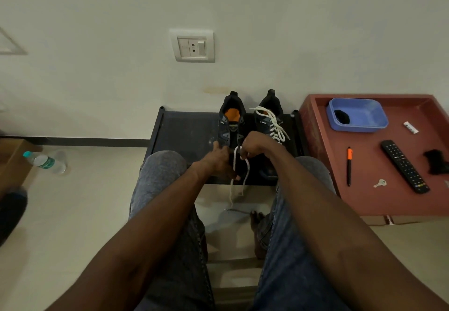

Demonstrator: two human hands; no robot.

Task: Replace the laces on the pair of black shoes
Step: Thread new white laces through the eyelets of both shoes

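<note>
Two black shoes stand side by side on a low dark rack against the wall. The left shoe has an orange insole and bare upper eyelets. The right shoe is laced with a white lace. My left hand grips the toe end of the left shoe. My right hand pinches a loose white lace just above that toe. Both ends of this lace hang down past the rack's front edge toward the floor.
A red-brown table to the right carries a blue tub, an orange-capped pen, a remote, a key and a small black item. A water bottle lies on the floor at left. My knees flank the rack.
</note>
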